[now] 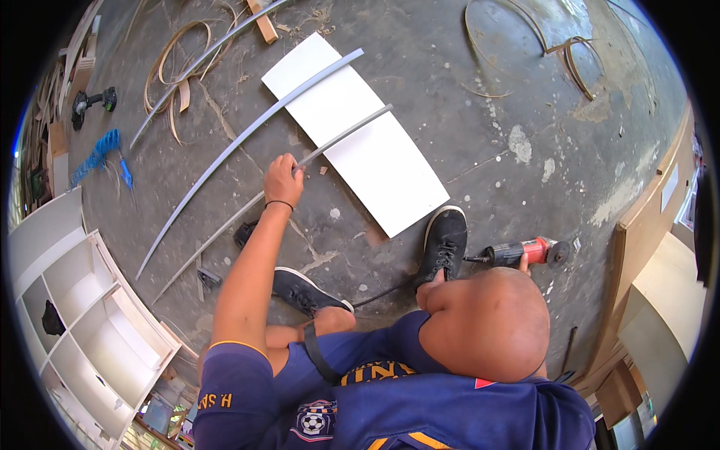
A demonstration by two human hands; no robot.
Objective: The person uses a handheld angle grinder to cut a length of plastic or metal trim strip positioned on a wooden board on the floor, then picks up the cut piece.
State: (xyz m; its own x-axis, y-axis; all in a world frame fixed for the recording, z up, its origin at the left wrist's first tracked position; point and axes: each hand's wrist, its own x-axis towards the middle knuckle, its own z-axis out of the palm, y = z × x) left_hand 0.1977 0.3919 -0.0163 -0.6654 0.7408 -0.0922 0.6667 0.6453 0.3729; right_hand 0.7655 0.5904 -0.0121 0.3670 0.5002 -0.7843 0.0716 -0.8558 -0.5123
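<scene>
Closed firmly, our left hand (283,182) holds a thin grey strip (347,134) between thumb and fingers, partway along its length. From our fist the strip runs up and to the right across a white panel (382,176), its far end just past the panel's edge; the other way it slants down to the left over the concrete floor (420,90). Our right hand (524,262) is mostly hidden behind our bent knee (487,322); a finger shows against a red angle grinder (516,252), but we cannot tell how tight that grip is. The grinder lies on the floor to the right of our right shoe (446,244).

Above the held strip, a wider grey strip (319,78) crosses the panel's upper part, and a third strip (247,22) lies farther up to the left, over a loose coil of edging (169,67). Well to the left we see a cordless drill (94,103), and below it a blue coiled hose (101,152). Nearer us on that side stands a white cabinet (97,330) with compartments. Another coil (574,67) lies at the upper right.
</scene>
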